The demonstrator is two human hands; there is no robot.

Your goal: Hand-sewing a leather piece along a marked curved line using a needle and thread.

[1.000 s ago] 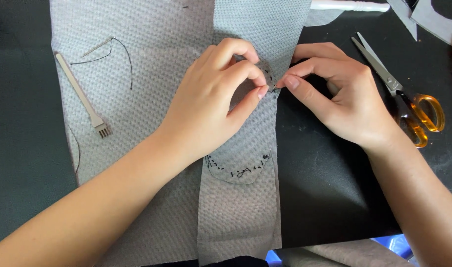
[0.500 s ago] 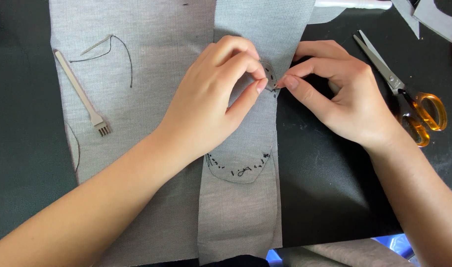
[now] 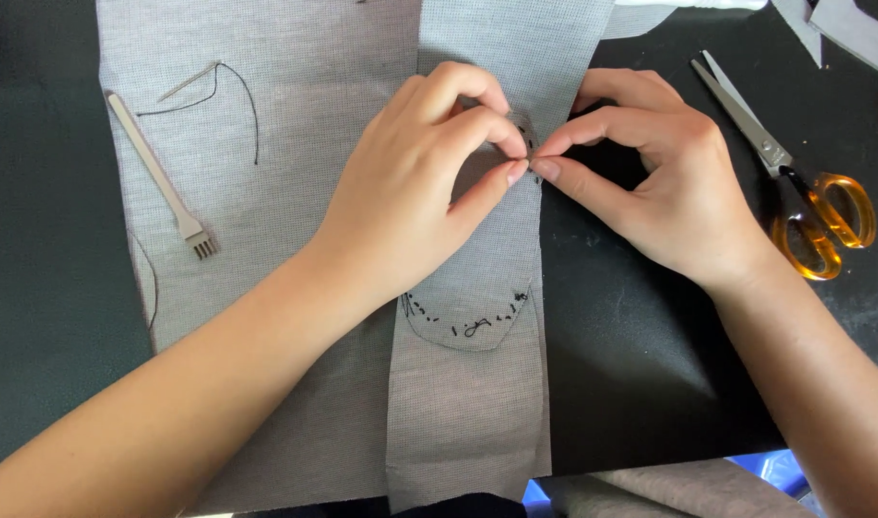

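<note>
Nearest the camera: lower end of a narrow grey fabric strip (image 3: 468,403), running up the middle of a black desk (image 3: 640,355), overlapping the right edge of a wider grey cloth (image 3: 266,192). On the strip, a curved patch (image 3: 468,321) outlined with black hand stitches. Above that, two bare hands meeting at the strip's right edge. Left hand (image 3: 415,197) lying across the strip, thumb and forefinger closed in a pinch on the fabric edge. Right hand (image 3: 664,187) resting over the dark desk just beside the strip, thumb and forefinger likewise pinched shut at the same spot, fingertips of both hands nearly touching. Cannot tell whether a needle sits between them: too small and hidden. Off to the left, on the wider cloth, a pale pronged tool (image 3: 161,173) lying at a slant, and near it a loose loop of black thread (image 3: 233,91). Far right, well apart from the strip, scissors (image 3: 794,168) with orange handles, blades pointing up-left. Beyond, at the top right corner, grey fabric scraps (image 3: 852,29).
</note>
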